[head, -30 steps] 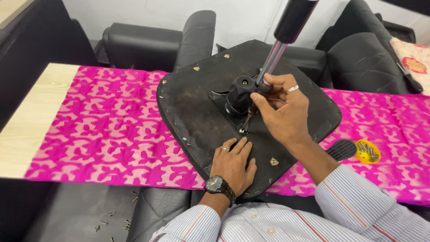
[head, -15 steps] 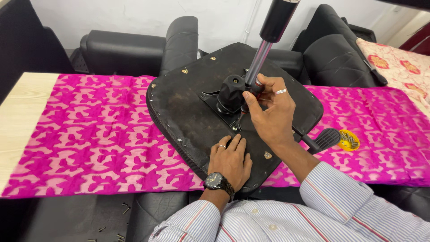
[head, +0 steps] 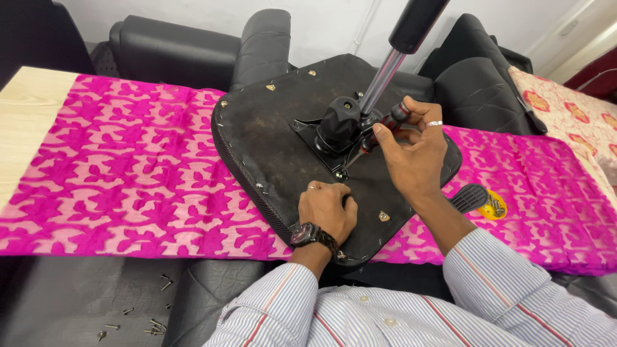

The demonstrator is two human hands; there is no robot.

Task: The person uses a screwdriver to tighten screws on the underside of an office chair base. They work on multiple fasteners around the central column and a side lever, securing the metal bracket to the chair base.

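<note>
Head view shows the person's right hand [head: 414, 151] with its fingers clamped on a red-and-black-handled screwdriver [head: 379, 132], its tip angled down at the black metal mounting plate [head: 328, 138] in the middle of an upturned black padded chair seat [head: 276, 138]. That seat lies on a pink patterned cloth [head: 128, 173] over the bench, near its far edge. The left hand [head: 328, 209] presses flat on the seat's near edge, fingers together and curled, holding nothing. For the driving to go well, the tip should sit square in the screw head, and the left hand should keep the seat from turning. The screw itself is hidden behind the tip and the fingers; the chrome gas cylinder [head: 385, 74] is cut off at the top.
</note>
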